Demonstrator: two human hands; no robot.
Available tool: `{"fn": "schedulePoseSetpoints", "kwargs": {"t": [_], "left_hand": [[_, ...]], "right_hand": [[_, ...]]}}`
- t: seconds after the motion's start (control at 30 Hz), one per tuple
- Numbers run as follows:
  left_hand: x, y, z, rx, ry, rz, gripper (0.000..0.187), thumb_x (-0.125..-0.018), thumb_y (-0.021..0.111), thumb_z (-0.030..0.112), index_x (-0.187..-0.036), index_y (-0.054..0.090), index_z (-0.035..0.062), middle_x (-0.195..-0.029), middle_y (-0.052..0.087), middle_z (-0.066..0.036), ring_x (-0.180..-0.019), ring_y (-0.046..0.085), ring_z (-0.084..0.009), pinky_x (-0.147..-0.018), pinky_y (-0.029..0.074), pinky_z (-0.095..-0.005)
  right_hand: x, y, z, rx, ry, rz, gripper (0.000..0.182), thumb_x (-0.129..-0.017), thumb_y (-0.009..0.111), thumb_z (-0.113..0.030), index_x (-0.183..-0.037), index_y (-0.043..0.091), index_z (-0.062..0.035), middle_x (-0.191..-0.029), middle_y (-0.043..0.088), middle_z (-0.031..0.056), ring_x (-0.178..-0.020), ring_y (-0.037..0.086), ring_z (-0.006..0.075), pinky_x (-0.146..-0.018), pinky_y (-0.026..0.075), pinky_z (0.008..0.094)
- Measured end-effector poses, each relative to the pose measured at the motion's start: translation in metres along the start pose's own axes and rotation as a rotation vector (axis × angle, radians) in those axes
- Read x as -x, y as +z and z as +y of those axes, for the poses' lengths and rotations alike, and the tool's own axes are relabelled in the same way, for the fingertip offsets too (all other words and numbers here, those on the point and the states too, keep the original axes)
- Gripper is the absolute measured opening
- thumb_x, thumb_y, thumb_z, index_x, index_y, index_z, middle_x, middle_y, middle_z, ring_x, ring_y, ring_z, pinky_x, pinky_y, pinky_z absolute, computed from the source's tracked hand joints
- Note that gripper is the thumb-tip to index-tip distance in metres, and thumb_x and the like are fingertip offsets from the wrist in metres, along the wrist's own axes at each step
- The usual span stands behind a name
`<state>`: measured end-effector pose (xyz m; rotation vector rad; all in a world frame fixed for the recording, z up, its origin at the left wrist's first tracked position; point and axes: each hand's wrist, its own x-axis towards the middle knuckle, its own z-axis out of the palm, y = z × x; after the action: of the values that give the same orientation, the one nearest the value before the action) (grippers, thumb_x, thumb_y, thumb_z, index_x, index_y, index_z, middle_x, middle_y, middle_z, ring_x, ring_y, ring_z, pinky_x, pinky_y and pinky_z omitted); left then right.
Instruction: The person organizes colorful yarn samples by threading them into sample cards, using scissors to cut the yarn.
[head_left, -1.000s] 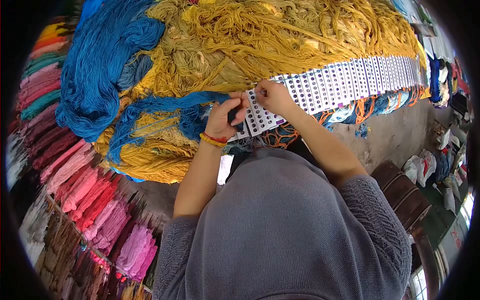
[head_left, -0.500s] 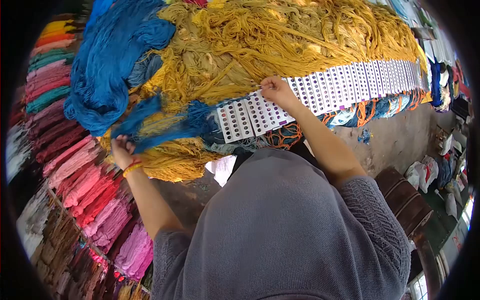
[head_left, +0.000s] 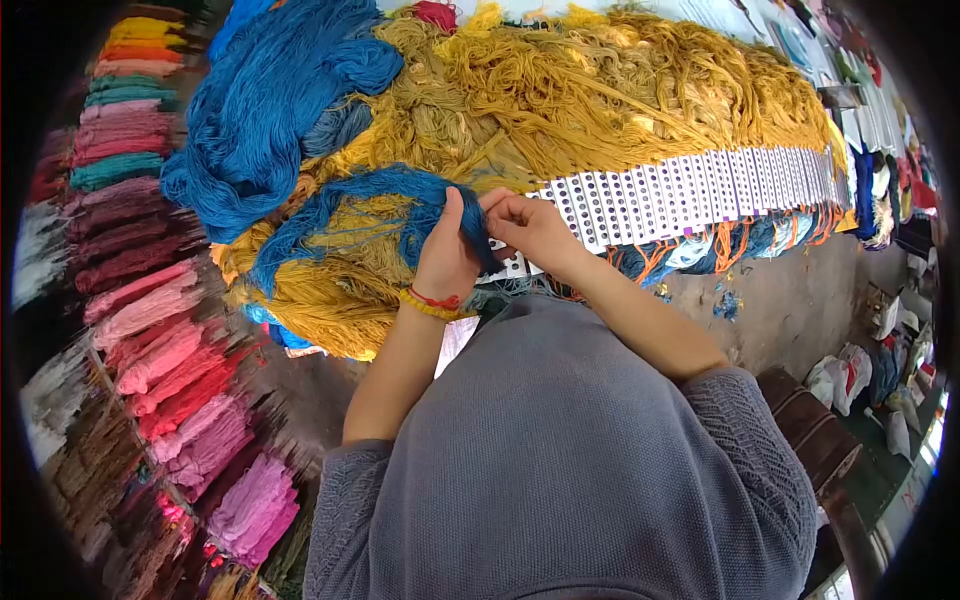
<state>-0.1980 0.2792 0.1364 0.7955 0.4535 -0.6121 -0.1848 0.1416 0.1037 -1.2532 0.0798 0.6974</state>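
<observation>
A hank of blue yarn lies in a loop over the mustard yarn pile, its right end gathered between my hands. My left hand is wrapped round that end with the thumb up. Beside it, my right hand has its fingers pinched together at the yarn's edge; whatever is between the fingertips is too small to make out. White cards with rows of dark holes run from under my right hand to the right along the pile's front edge.
A larger bundle of blue yarn lies at the back left. Pink, red and purple hanks hang at the far left. Blue and orange yarn shows below the cards. White bags sit on the floor at right.
My left hand has moved right, from the pile's left edge to beside my right hand, bringing the blue yarn's end along. The cards' left end is now covered by my hands and the yarn.
</observation>
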Motion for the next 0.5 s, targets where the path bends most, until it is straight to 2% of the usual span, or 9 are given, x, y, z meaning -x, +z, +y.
{"fn": "schedulePoseSetpoints", "kwargs": {"t": [0.07, 0.13, 0.23, 0.3, 0.33, 0.4, 0.43, 0.47, 0.5], "left_hand": [[0.004, 0.000, 0.000, 0.044, 0.012, 0.006, 0.053, -0.090, 0.036, 0.045, -0.118, 0.047, 0.0009, -0.107, 0.055, -0.008, -0.095, 0.053, -0.0180, -0.076, 0.046, -0.0329], [0.005, -0.001, -0.003, -0.154, 0.083, 0.095, 0.041, -0.090, 0.046, 0.032, -0.113, 0.051, -0.0017, -0.103, 0.057, -0.010, -0.091, 0.056, -0.0185, -0.075, 0.046, -0.0313], [0.005, -0.008, -0.004, -0.033, 0.112, 0.078, 0.030, -0.087, 0.051, 0.020, -0.103, 0.056, -0.0047, -0.099, 0.058, -0.011, -0.088, 0.057, -0.0182, -0.073, 0.047, -0.0303], [0.003, -0.015, -0.006, 0.037, 0.121, 0.117, 0.029, -0.088, 0.050, 0.019, -0.100, 0.056, -0.0057, -0.098, 0.058, -0.011, -0.088, 0.057, -0.0181, -0.072, 0.047, -0.0303], [0.001, -0.021, -0.007, 0.107, 0.127, 0.157, 0.028, -0.089, 0.048, 0.019, -0.097, 0.057, -0.0067, -0.097, 0.058, -0.012, -0.088, 0.057, -0.0179, -0.071, 0.047, -0.0303], [-0.007, -0.057, 0.003, 0.222, 0.204, 0.169, 0.016, -0.085, 0.052, 0.013, -0.081, 0.056, -0.0014, -0.077, 0.055, -0.006, -0.069, 0.051, -0.0131, -0.060, 0.043, -0.0255], [-0.005, -0.083, 0.017, 0.334, 0.248, 0.166, 0.013, -0.083, 0.053, 0.011, -0.076, 0.055, 0.0008, -0.070, 0.052, -0.004, -0.062, 0.048, -0.0110, -0.056, 0.041, -0.0235], [0.009, -0.093, 0.044, 0.402, 0.335, 0.252, 0.012, -0.077, 0.057, 0.007, -0.068, 0.051, 0.0049, -0.061, 0.045, 0.000, -0.052, 0.040, -0.0077, -0.048, 0.035, -0.0201], [0.025, -0.120, 0.067, 0.456, 0.487, 0.216, 0.014, -0.075, 0.057, 0.003, -0.065, 0.048, 0.0062, -0.058, 0.043, 0.001, -0.049, 0.037, -0.0065, -0.044, 0.032, -0.0182]], "right_hand": [[0.002, 0.001, 0.000, 0.009, -0.006, 0.008, 0.009, -0.082, 0.055, -0.009, -0.080, 0.056, -0.0001, -0.076, 0.058, 0.0039, -0.065, 0.055, 0.0088, -0.056, 0.051, 0.0252], [0.005, 0.004, -0.001, 0.016, -0.009, 0.013, 0.009, -0.081, 0.055, -0.008, -0.080, 0.056, 0.0001, -0.080, 0.058, 0.0050, -0.067, 0.056, 0.0086, -0.058, 0.051, 0.0255], [0.008, 0.009, 0.000, -0.047, -0.077, 0.056, 0.007, -0.081, 0.055, -0.006, -0.077, 0.054, 0.0004, -0.087, 0.057, 0.0071, -0.070, 0.056, 0.0098, -0.060, 0.051, 0.0250], [0.008, 0.012, 0.004, -0.136, -0.265, 0.089, 0.011, -0.080, 0.052, -0.007, -0.073, 0.052, 0.0005, -0.094, 0.058, 0.0096, -0.067, 0.055, 0.0130, -0.060, 0.049, 0.0272], [0.005, 0.007, 0.005, -0.136, -0.264, 0.089, 0.011, -0.080, 0.052, -0.007, -0.073, 0.052, 0.0005, -0.094, 0.058, 0.0096, -0.067, 0.055, 0.0130, -0.060, 0.049, 0.0272], [0.000, -0.013, 0.004, -0.580, -0.143, -0.117, 0.010, -0.079, 0.049, -0.010, -0.072, 0.052, -0.0024, -0.100, 0.058, 0.0123, -0.061, 0.052, 0.0164, -0.056, 0.045, 0.0302], [0.013, -0.011, -0.036, -0.874, 0.056, -0.116, 0.009, -0.077, 0.048, -0.012, -0.072, 0.052, -0.0058, -0.092, 0.059, 0.0115, -0.056, 0.048, 0.0175, -0.053, 0.041, 0.0306], [0.015, -0.029, -0.040, -0.999, 0.032, -0.275, 0.007, -0.077, 0.048, -0.013, -0.072, 0.050, -0.0085, -0.077, 0.056, 0.0080, -0.057, 0.048, 0.0177, -0.053, 0.040, 0.0296], [0.018, -0.053, -0.049, -0.943, -0.052, -0.377, 0.008, -0.077, 0.049, -0.014, -0.072, 0.049, -0.0081, -0.068, 0.050, 0.0051, -0.055, 0.046, 0.0174, -0.052, 0.039, 0.0282]]}}
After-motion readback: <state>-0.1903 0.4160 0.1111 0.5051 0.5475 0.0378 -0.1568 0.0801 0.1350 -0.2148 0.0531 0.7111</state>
